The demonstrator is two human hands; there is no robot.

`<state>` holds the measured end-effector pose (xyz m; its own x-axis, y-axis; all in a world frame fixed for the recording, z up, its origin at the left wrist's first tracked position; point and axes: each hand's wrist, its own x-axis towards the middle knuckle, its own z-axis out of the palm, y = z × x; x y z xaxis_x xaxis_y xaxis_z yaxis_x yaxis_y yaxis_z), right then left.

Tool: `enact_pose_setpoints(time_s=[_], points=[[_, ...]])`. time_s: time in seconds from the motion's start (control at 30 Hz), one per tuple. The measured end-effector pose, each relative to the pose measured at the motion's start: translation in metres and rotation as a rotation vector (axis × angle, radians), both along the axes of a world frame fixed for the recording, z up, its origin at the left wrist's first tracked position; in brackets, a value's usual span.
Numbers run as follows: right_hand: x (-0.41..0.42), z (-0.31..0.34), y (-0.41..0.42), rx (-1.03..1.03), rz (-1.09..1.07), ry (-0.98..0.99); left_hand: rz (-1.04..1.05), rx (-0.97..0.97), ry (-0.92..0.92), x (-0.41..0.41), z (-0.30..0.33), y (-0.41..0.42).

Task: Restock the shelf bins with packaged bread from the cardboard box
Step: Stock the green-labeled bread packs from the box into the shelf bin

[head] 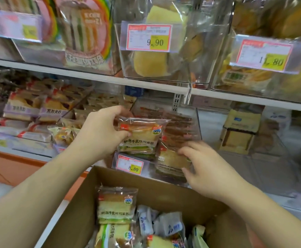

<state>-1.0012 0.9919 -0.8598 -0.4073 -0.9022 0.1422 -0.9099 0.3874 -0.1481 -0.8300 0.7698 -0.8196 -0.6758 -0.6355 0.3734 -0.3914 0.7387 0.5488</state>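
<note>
My left hand (101,129) grips a clear packet of sliced bread (142,135) by its left edge, holding it upright at the mouth of the clear shelf bin (198,126) with the 8.80 price tag (129,165). My right hand (199,165) has its fingers curled on a second bread packet (169,161) lying low in the same bin. Below my arms stands the open cardboard box (85,208), with several more bread packets (116,205) inside it.
Neighbouring bins on the same shelf hold other packaged cakes (20,108) at the left. A small cardboard box (239,131) sits in the bin at the right. The upper shelf (92,76) carries clear bins with price tags 9.90 (148,37) and 11.80 (264,54).
</note>
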Motion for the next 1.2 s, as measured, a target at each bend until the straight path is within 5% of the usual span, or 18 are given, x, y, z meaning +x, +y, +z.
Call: enact_pose_setpoints(time_s=[0.33, 0.77, 1.2], points=[[-0.010, -0.008, -0.006, 0.015, -0.009, 0.119, -0.080, -0.212, -0.033, -0.022, -0.038, -0.013], [-0.008, -0.006, -0.008, 0.004, -0.028, 0.102, 0.016, -0.389, -0.367, -0.037, -0.051, -0.023], [-0.011, -0.016, -0.018, 0.012, -0.059, 0.149, -0.278, -0.474, -0.286, -0.046, -0.058, -0.007]])
